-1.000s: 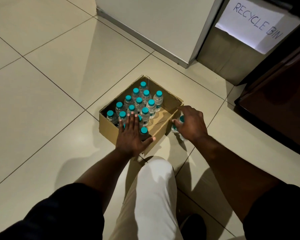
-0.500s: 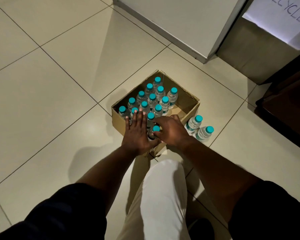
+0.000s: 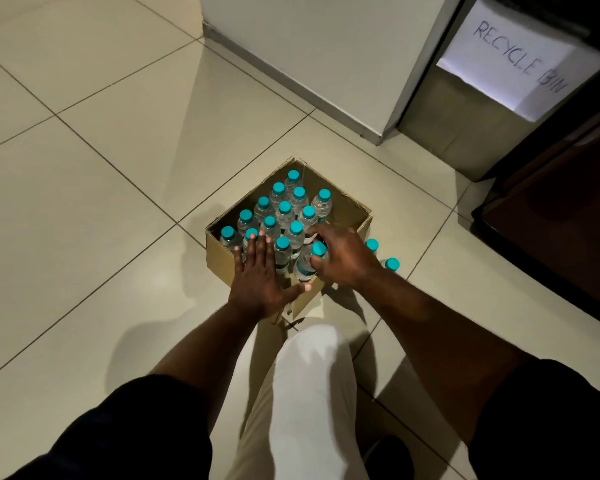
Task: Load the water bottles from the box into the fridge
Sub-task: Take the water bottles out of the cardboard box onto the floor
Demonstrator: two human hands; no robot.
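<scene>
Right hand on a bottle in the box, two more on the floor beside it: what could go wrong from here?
The right hand grips a bottle packed against its neighbours in the box; pulling it out may tip one. The two floor bottles stand right beside that wrist, so a careless swing could topple them.

Open cardboard box (image 3: 219,259) of teal-capped water bottles (image 3: 284,216) on the floor (image 3: 101,202).
Most upright; a tilted bottle (image 3: 305,266) at the near corner; two more bottles (image 3: 391,264) just outside.
</scene>
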